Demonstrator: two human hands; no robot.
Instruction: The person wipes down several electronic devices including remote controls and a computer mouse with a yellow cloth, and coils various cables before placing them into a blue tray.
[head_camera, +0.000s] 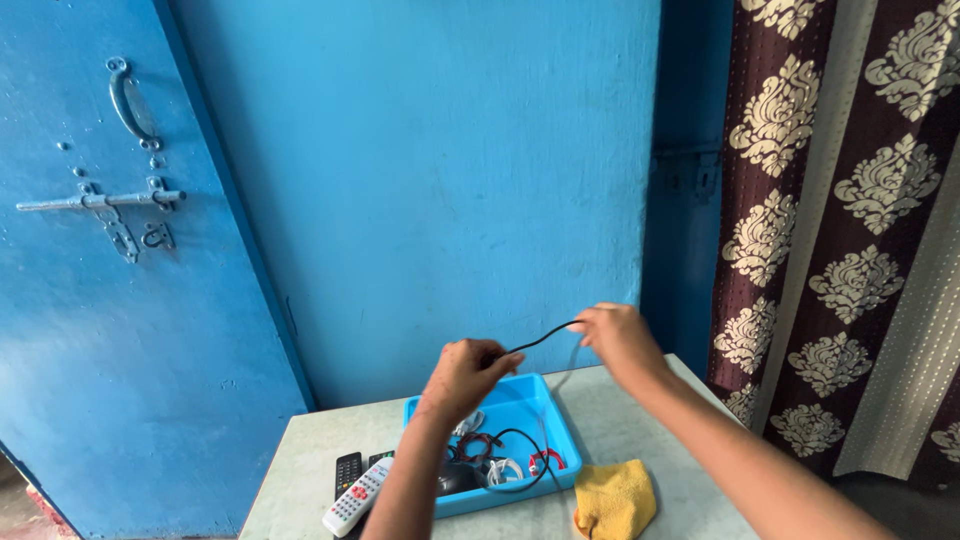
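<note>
Head view, black cable (545, 336) stretched between left hand (468, 374), right hand (618, 338)

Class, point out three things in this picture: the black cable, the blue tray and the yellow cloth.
Black cable (545, 337), head view, on the stretch between the hands.
Blue tray (528, 398), head view, on its bare floor.
Yellow cloth (614, 497), head view, on its middle.

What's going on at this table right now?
A person holds a black cable stretched between both raised hands, the left hand and right hand each pinching it. The cable trails down into a blue tray on the table, which holds a black mouse and other coiled cables. Two remotes lie left of the tray, a yellow cloth to its right.
</note>
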